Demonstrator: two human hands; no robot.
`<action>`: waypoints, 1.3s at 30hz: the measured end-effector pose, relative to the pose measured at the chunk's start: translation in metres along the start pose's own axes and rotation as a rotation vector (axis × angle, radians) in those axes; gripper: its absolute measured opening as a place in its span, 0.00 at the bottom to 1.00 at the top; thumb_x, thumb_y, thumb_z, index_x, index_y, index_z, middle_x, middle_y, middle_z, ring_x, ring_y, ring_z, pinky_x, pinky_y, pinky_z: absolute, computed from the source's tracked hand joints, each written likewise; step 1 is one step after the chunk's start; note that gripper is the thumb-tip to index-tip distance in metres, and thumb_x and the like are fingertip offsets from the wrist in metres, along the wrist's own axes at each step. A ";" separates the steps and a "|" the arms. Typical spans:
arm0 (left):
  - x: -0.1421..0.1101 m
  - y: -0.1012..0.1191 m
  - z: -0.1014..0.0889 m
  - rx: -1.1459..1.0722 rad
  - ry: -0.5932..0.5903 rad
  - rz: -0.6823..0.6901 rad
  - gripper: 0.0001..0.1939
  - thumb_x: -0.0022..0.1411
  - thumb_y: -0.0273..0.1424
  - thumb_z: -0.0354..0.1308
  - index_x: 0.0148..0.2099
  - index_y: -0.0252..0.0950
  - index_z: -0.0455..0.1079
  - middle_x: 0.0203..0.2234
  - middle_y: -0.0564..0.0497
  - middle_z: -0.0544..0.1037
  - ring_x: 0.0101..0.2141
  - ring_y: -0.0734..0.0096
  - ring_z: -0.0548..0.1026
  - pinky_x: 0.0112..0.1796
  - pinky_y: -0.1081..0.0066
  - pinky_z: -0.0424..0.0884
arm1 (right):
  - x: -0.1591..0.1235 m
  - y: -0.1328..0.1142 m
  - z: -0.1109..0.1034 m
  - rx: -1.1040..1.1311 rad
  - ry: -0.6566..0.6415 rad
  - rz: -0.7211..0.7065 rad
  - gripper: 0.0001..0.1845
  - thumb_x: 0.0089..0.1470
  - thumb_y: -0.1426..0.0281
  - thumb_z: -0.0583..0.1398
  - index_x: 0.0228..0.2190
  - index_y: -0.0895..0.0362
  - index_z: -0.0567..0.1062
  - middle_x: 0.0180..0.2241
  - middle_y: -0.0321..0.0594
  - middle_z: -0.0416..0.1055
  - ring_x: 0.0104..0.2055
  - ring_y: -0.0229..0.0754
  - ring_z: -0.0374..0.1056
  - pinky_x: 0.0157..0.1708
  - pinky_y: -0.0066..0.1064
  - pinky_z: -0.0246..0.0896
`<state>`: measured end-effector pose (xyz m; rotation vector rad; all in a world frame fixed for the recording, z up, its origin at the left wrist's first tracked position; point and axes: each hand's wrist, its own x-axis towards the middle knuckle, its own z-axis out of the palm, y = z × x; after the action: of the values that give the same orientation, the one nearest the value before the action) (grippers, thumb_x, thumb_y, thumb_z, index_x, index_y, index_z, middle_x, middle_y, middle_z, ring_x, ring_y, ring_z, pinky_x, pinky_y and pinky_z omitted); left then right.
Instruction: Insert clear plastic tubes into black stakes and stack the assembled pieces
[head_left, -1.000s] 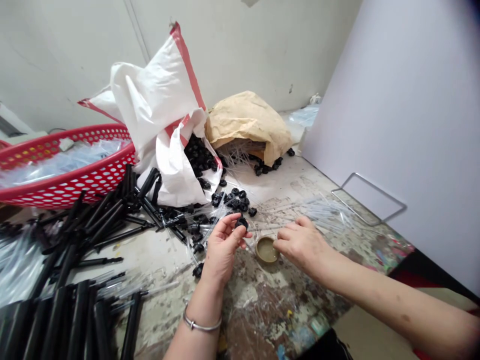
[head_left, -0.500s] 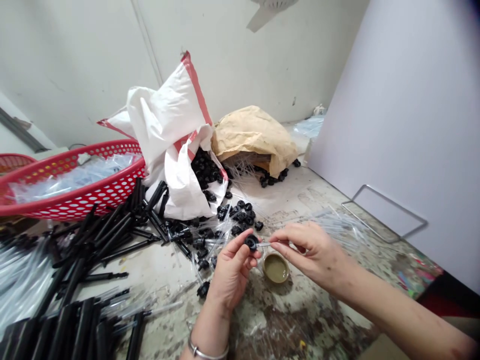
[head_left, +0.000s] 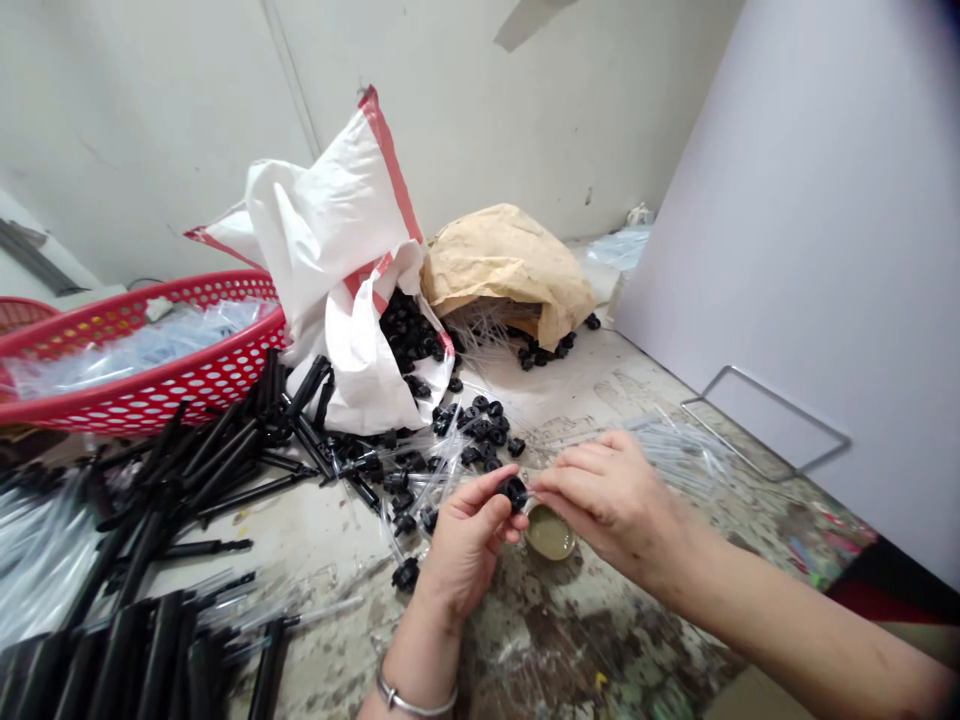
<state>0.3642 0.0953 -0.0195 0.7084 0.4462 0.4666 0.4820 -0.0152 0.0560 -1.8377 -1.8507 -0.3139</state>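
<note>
Between thumb and fingers my left hand [head_left: 472,535] pinches a small black plastic cap [head_left: 514,491]. My right hand [head_left: 607,500] meets it from the right, its fingers closed on a thin clear plastic tube [head_left: 530,492] that touches the cap; most of the tube is hidden by the fingers. Just below both hands sits a small round dish [head_left: 551,532] of murky liquid. Loose black caps [head_left: 484,420] and clear tubes lie heaped beyond my left hand. More clear tubes [head_left: 682,450] are spread behind my right hand.
A white sack [head_left: 337,210] spills black caps, and a brown paper bag [head_left: 510,255] holds thin tubes. At left are a red basket [head_left: 150,385] and piled black pump pieces [head_left: 217,450]. A white panel [head_left: 787,250] with a wire handle [head_left: 765,420] stands at right.
My right hand has moved from the dish's edge to the cap in my left hand, bringing the clear tube against it. The two hands are now closer together.
</note>
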 end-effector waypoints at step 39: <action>0.010 0.018 -0.027 1.169 0.731 1.087 0.17 0.59 0.30 0.54 0.50 0.33 0.63 0.42 0.41 0.70 0.41 0.62 0.69 0.41 0.62 0.68 | 0.018 0.091 0.090 0.210 -0.303 0.526 0.17 0.48 0.72 0.58 0.43 0.55 0.70 0.30 0.37 0.68 0.32 0.40 0.64 0.34 0.30 0.58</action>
<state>0.3533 0.1265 -0.0280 1.9464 1.0360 1.5660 0.5547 0.0501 -0.0276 -2.2150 -1.4276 0.3482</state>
